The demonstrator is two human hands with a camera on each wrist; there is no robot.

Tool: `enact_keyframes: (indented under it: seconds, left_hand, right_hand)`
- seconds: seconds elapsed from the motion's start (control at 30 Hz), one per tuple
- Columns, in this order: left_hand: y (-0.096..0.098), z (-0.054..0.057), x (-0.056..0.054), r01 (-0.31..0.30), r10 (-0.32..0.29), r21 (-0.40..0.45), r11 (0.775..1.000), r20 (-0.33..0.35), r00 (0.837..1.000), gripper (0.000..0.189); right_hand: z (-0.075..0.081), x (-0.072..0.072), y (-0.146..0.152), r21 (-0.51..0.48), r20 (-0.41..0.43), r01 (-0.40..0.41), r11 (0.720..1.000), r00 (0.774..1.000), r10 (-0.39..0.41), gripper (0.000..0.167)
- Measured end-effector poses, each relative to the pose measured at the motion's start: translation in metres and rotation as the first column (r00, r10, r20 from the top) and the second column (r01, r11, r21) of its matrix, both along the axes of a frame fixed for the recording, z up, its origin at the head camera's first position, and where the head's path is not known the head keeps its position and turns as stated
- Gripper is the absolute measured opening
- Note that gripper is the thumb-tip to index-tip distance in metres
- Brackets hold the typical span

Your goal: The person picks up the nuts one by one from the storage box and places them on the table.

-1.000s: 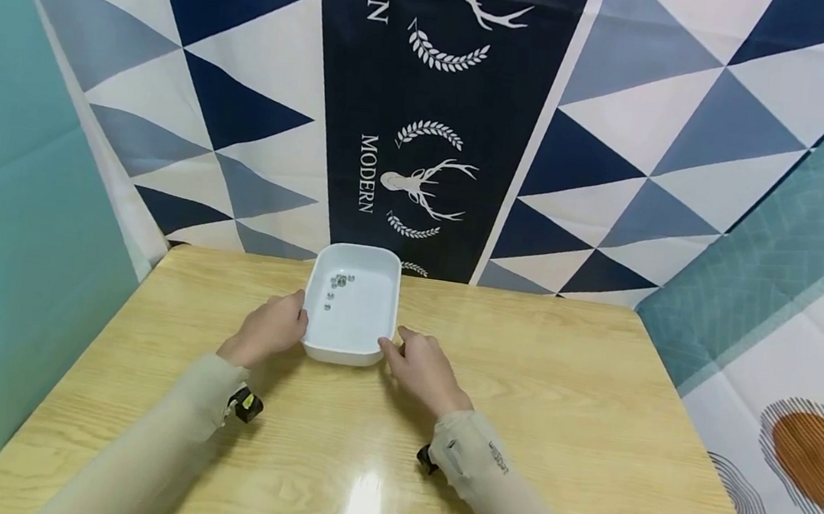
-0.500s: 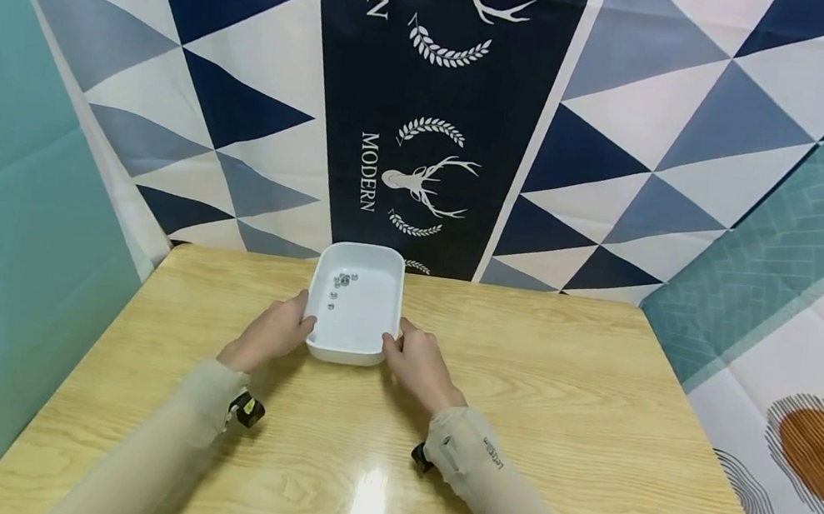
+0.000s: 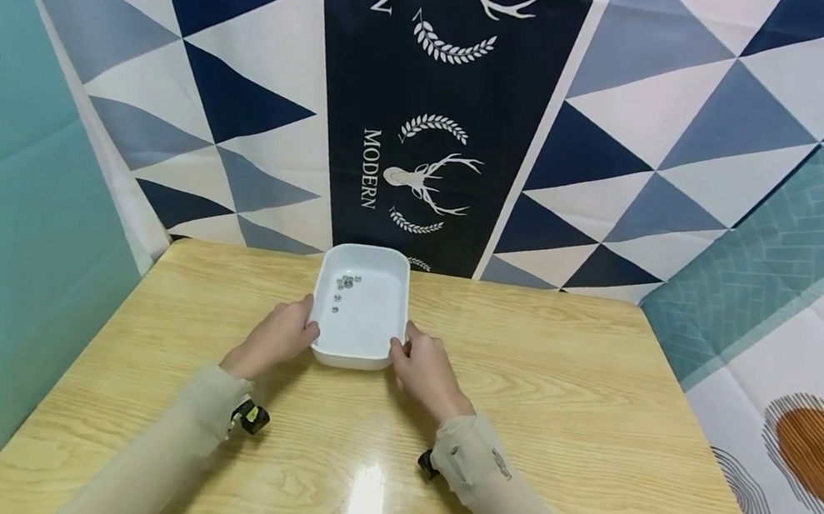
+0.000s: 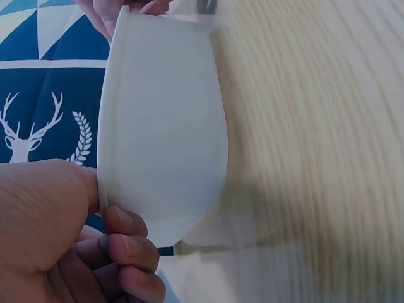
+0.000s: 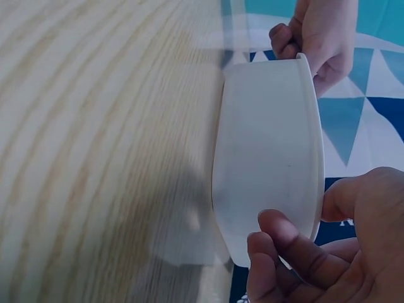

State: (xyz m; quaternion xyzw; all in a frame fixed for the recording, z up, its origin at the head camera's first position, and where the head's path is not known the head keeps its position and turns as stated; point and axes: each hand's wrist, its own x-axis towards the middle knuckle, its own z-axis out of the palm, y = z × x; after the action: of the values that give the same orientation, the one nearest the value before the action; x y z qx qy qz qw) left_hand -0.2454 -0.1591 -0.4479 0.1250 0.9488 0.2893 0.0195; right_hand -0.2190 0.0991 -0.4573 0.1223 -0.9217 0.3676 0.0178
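A white rectangular plastic tray [image 3: 357, 331] with rounded corners is at the back edge of the wooden table, in the middle of the head view. Several small silver-grey pieces [image 3: 347, 282] lie in its left half, too small to name surely. My left hand [image 3: 272, 336] grips the tray's near left side, thumb over the rim [image 4: 112, 126] and fingers curled against the outer wall. On the near right side my right hand [image 3: 430, 369] pinches the rim likewise, its fingers [image 5: 278, 230] below it. Whether the tray touches the table I cannot tell.
The light wooden table [image 3: 555, 406] spreads around both forearms. A patterned cloth [image 3: 430, 83] hangs behind its back edge, with a teal cloth [image 3: 25, 208] at the left. Dark wrist cameras [image 3: 252, 418] are strapped to the sleeves.
The tray and both hands have shifted slightly right. My left thumb has come over the rim since the first frame. The small pieces keep about the same arrangement.
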Motion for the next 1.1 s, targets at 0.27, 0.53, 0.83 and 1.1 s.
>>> enact_keyframes:
  seconds: [0.27, 0.53, 0.83, 1.1]
  left_hand:
    - [0.008, -0.002, 0.008, -0.003, 0.003, 0.02, 1.0, -0.009, 1.0, 0.06]
    - [0.022, -0.007, 0.016, 0.016, -0.012, 0.052, 0.999, -0.069, 0.998, 0.049]
    - [0.039, -0.008, 0.021, 0.032, -0.027, 0.08, 0.996, -0.066, 0.997, 0.055]
    - [0.043, -0.007, 0.028, 0.037, -0.032, 0.077, 0.996, -0.068, 0.997, 0.05]
  right_hand:
    - [0.0, 0.008, 0.007, 0.026, -0.019, 0.015, 1.0, 1.0, -0.015, 0.028]
    - [0.0, 0.016, 0.016, 0.04, -0.055, 0.082, 0.996, 0.995, -0.08, 0.042]
    - [0.003, 0.027, 0.026, 0.035, -0.056, 0.133, 0.99, 0.99, -0.131, 0.055]
    - [0.002, 0.036, 0.033, 0.038, -0.09, 0.13, 0.991, 0.988, -0.126, 0.051]
